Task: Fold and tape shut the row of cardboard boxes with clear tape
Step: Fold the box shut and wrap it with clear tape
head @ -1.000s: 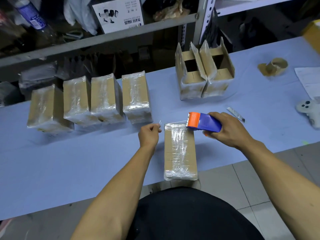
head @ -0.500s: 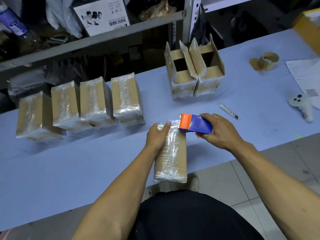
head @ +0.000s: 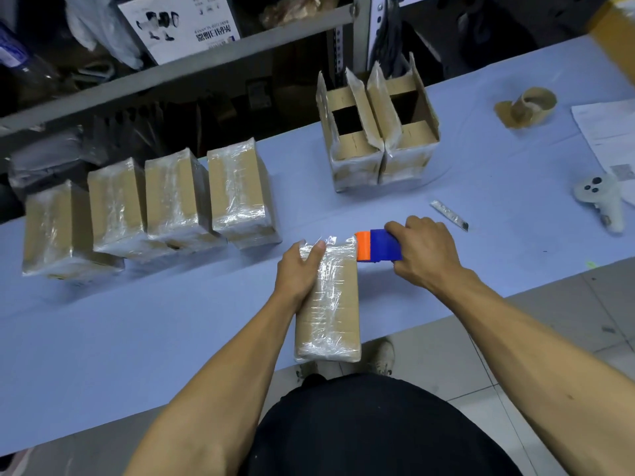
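Closest to the person, a long brown cardboard box wrapped in shiny clear tape (head: 328, 304) lies on the pale blue table (head: 103, 338), its near end hanging just over the table's front edge. The left hand (head: 298, 269) lies along the box's left side, fingers laid fairly straight over the top far corner and pressing on the crinkled tape there. Just right of that hand, the right hand (head: 426, 255) is curled tightly round a blue tape dispenser with an orange front (head: 378, 246), whose orange end touches the far right corner of the box. Just beyond the right hand, a small silver utility blade (head: 449, 215) lies flat on the table. Beyond and to the left of the left hand, four cardboard boxes already covered in clear tape (head: 151, 204) stand side by side in a row, touching or nearly so. Beyond the right hand, two open-topped cardboard boxes with their flaps standing up (head: 378, 132) sit pressed together. Far off to the right of the right hand lie a white handheld controller (head: 604, 201), a brown cardboard tape core (head: 529, 106) and a white printed sheet of paper (head: 608, 132). Behind the table runs a grey metal shelf (head: 171, 68) holding a white printed carton (head: 178, 24).
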Available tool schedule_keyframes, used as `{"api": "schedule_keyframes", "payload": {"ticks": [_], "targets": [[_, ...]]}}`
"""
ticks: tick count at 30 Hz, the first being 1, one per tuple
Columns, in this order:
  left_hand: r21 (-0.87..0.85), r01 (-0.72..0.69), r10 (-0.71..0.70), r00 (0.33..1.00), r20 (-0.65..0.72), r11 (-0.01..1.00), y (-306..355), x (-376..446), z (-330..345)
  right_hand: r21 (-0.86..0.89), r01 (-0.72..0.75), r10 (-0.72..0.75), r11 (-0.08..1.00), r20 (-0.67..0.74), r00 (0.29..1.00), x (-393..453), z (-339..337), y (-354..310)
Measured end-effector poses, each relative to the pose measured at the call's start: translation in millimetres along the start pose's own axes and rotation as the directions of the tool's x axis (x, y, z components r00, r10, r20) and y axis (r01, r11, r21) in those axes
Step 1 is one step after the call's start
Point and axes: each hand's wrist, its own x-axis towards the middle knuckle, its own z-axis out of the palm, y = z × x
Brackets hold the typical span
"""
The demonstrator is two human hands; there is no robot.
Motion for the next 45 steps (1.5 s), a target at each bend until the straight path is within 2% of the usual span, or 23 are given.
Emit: {"api": "schedule_keyframes", "payload": {"ticks": [3, 6, 10, 13, 17, 18, 20, 21, 22, 23, 24, 25, 26, 28, 32, 38, 42, 45], "targets": [[-0.015, 0.018, -0.018, 1.0, -0.004, 1.0, 1.9, 0.2, 2.3, -0.085, -0.024, 0.02, 0.996, -0.039, 0.999, 11.7, -5.4, -16.1], [-0.045, 0.014, -0.014, 1.0, 0.007, 0.999, -1.8, -4.3, 5.4, -0.162, -0.059, 0.067, 0.985, 0.042, 0.997, 10.4, 6.6, -35.0], [-0.113, 0.051, -0.051, 0.999, 0.003, 0.992, -4.7, -8.2, 4.4, -0.174, -0.191, 0.198, 0.966, 0.021, 0.98, 5.7, 31.4, -25.4], [-0.111, 0.059, -0.055, 0.997, 0.045, 0.992, -4.2, -9.6, 3.6, -0.081, -0.247, 0.253, 0.966, 0.078, 0.964, 11.3, 44.6, -28.7], [-0.159, 0.079, -0.07, 0.996, 0.062, 0.984, -7.7, -14.0, 2.3, 0.054, -0.155, 0.135, 0.986, 0.277, 0.951, 17.0, 61.2, -40.8], [-0.181, 0.062, -0.057, 0.998, 0.031, 0.982, -7.7, -15.6, 1.4, 0.073, -0.143, 0.118, 0.987, 0.272, 0.955, 17.1, 61.8, -40.8], [-0.223, -0.002, -0.018, 0.996, -0.086, 0.975, -7.7, -17.5, -1.0, 0.223, -0.154, 0.14, 0.963, 0.079, 0.987, 15.2, 62.1, -40.6], [-0.26, -0.028, -0.01, 0.989, -0.145, 0.965, -7.8, -17.9, -2.3, 0.383, -0.154, 0.183, 0.911, -0.041, 0.982, 12.4, 61.4, -42.9], [-0.311, -0.04, -0.016, 0.984, -0.176, 0.949, -7.0, -18.4, -2.9, 0.565, -0.138, 0.232, 0.813, -0.097, 0.968, 8.1, 58.9, -46.3], [-0.362, -0.036, -0.028, 0.985, -0.171, 0.932, -5.8, -19.2, -2.3, 0.733, -0.125, 0.266, 0.669, -0.079, 0.961, 4.8, 56.0, -50.8], [-0.387, -0.024, -0.034, 0.989, -0.143, 0.922, -4.6, -20.1, -0.8, 0.855, -0.147, 0.282, 0.497, 0.001, 0.959, 2.0, 52.8, -57.1], [-0.384, -0.014, -0.032, 0.993, -0.112, 0.923, -3.1, -21.4, 0.8, 0.922, -0.188, 0.281, 0.339, 0.091, 0.955, -0.3, 50.6, -64.8], [-0.372, -0.005, -0.03, 0.996, -0.087, 0.928, -1.7, -22.5, 2.1, 0.948, -0.22, 0.296, 0.23, 0.147, 0.944, -0.5, 51.7, -71.1], [-0.384, 0.013, -0.035, 0.998, -0.051, 0.923, 0.8, -24.2, 2.4, 0.954, -0.258, 0.37, 0.155, 0.186, 0.91, 3.8, 53.5, -79.6], [-0.463, -0.006, -0.034, 0.996, -0.078, 0.886, 3.3, -31.6, -2.8, 0.965, -0.22, 0.442, 0.139, 0.138, 0.886, 10.7, 46.6, -89.2], [-0.508, -0.274, 0.141, 0.948, -0.284, 0.816, 40.4, -29.1, -25.1, 0.969, 0.071, 0.488, 0.238, -0.183, 0.854, 17.1, -0.7, -107.2], [-0.532, -0.329, 0.161, 0.928, -0.337, 0.781, 42.3, -30.0, -24.3, 0.976, 0.1, 0.507, 0.194, -0.187, 0.841, 12.9, -0.3, -110.8], [-0.531, -0.286, 0.077, 0.921, -0.382, 0.797, 44.8, -35.0, -15.3, 0.964, 0.047, 0.543, 0.263, -0.188, 0.819, 13.5, -0.7, -111.0]]}}
